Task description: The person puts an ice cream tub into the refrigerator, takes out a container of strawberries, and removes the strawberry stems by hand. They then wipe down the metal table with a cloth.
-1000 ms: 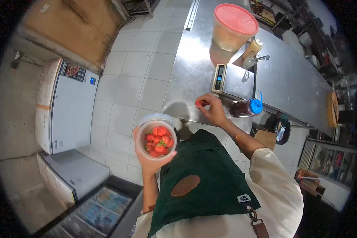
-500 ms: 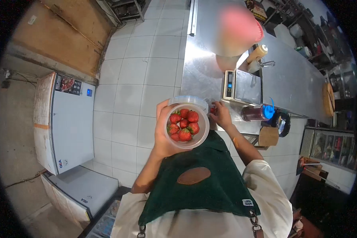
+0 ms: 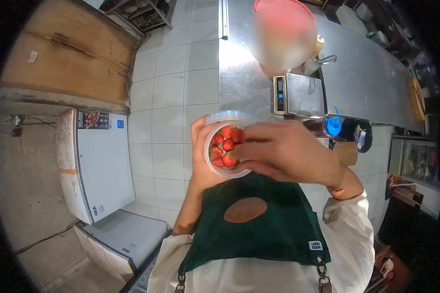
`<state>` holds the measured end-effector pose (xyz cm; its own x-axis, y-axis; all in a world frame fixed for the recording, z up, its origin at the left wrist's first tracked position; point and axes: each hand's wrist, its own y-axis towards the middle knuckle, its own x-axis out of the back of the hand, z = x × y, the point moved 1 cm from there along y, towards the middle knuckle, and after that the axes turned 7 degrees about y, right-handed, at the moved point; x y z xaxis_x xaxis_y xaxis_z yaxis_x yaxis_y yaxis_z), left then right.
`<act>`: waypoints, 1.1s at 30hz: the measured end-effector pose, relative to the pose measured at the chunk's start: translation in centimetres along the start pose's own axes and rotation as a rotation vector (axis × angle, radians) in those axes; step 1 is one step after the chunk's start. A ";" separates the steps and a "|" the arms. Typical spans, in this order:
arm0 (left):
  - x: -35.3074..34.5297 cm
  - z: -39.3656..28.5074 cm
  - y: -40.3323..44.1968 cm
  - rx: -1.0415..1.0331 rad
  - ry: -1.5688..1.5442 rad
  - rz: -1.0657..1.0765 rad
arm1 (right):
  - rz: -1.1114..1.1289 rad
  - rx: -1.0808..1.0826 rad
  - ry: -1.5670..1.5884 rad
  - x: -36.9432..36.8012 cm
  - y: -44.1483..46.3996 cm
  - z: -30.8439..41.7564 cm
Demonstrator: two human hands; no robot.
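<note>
My left hand (image 3: 200, 158) is wrapped round a clear round plastic tub (image 3: 217, 171), tilted so that its mouth faces me. Inside lie several red strawberries (image 3: 228, 145) with green leaves. Just behind the tub's far rim shows another clear round piece with a blue edge (image 3: 230, 115); whether it is a lid or a second tub is hard to tell. Smeared by motion, my right hand (image 3: 288, 151) reaches over the tub's right side with its fingertips at the strawberries. It hides part of the fruit, and anything between its fingers cannot be made out.
A digital scale (image 3: 299, 94) stands on the steel table (image 3: 244, 88) beyond my right hand. Behind it are a large pink-rimmed container (image 3: 284, 34), blurred, and a pump bottle (image 3: 312, 65). A blue-capped bottle (image 3: 333, 125) stands to the right. White chest freezers (image 3: 105, 166) line the left.
My right hand has come from the table edge beside the tub to over its mouth, covering some strawberries. My left hand still holds the tub. The view has shifted slightly.
</note>
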<state>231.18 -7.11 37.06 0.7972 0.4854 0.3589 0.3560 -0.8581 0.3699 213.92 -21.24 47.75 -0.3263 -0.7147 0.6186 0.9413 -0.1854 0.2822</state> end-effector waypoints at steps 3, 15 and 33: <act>-1.0 -0.1 0.4 0.006 0.015 0.023 | 0.173 -0.006 -0.200 -1.6 0.3 -0.8; -2.6 -0.1 0.3 0.003 0.044 0.064 | 0.134 -0.042 0.135 0.2 -0.7 -3.4; -2.8 -0.9 0.4 0.051 -0.032 0.036 | -0.184 -0.151 0.768 -0.4 -1.9 -3.0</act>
<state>228.63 -8.62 37.01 0.8250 0.4491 0.3430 0.3503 -0.8827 0.3132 212.53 -22.62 44.75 -0.3776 -0.9180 -0.1210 0.8979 -0.3950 0.1943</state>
